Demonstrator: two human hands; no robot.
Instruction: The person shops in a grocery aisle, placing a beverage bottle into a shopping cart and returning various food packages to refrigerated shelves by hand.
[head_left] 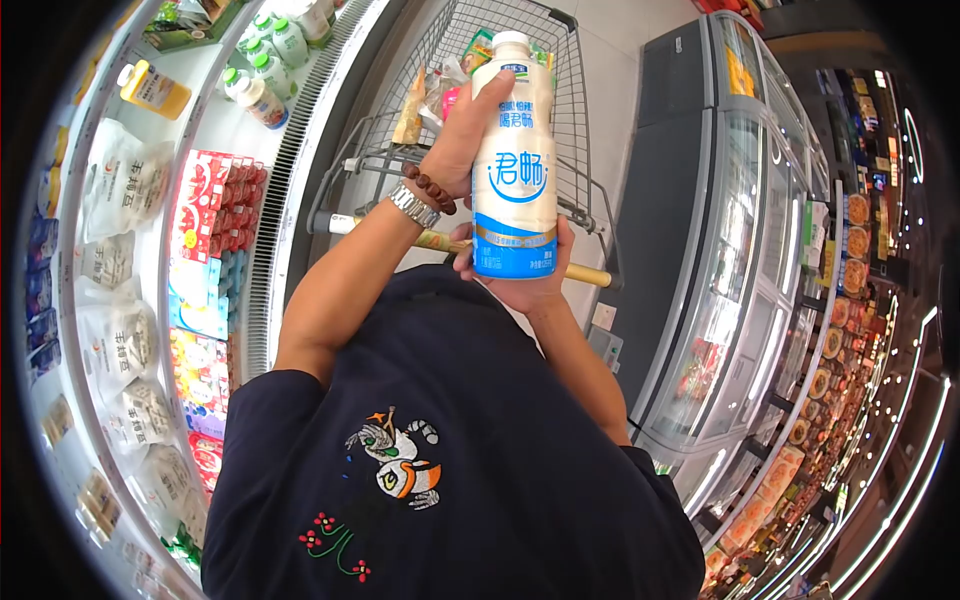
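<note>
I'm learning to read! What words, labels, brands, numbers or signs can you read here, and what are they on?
"君畅": on the bottle, big and blue.
"喝君畅": higher on the bottle.
"豆鲜生": on white bags.
Other print: too small or blurred.

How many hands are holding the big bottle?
2. The left hand grips the bottle higher up, thumb across its front; the right hand is around its bottom, partly hidden behind it.
</note>
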